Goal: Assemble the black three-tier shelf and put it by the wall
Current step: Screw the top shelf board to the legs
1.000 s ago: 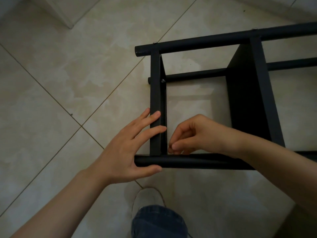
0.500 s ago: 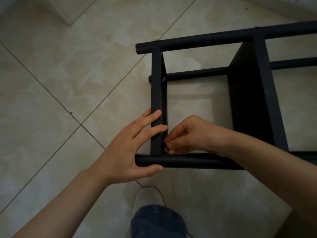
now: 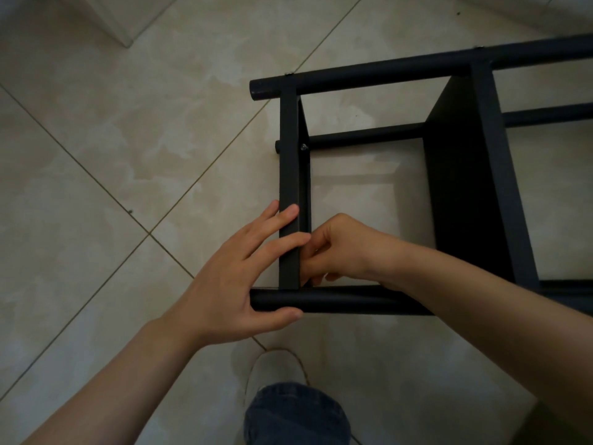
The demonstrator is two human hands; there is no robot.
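Black shelf [image 3: 455, 203] beneath flat left hand [image 3: 231, 284]; right hand [image 3: 340, 248] curled at corner, grip unclear.

The left hand [image 3: 237, 284] lies flat, its 4 fingers straight and spread, thumb stretched out below. The right hand [image 3: 340, 248] is curled tight, knuckles up, close beside it.
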